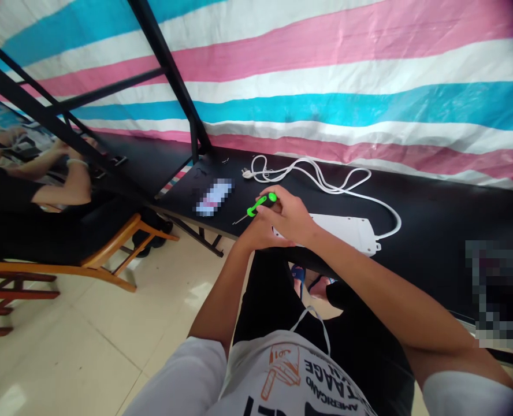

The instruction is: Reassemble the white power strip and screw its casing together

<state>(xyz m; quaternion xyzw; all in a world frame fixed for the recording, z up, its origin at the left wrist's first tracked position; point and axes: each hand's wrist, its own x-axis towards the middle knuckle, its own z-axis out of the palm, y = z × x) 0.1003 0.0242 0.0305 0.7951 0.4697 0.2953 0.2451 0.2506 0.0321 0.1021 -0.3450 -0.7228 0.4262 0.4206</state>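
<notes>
My right hand (289, 214) is closed around a green and black screwdriver (263, 204), whose thin metal shaft points left and down toward the table's front edge. Below it, my left hand (266, 232) grips the left end of a white power strip (343, 231); the right hand covers part of its fingers. The strip lies along the front of the black table, with small dark screw holes or screws on its upper face. From its right end a white cord (395, 216) loops back behind my hands to a plug (246, 173).
A blurred-out phone-like object (214, 197) lies left of my hands. Small bits (225, 160) sit near the back. A pixelated item (499, 292) is at right. Black metal frame posts (170, 69) rise at left; beyond them a person (61, 179) works near a wooden chair (113, 248).
</notes>
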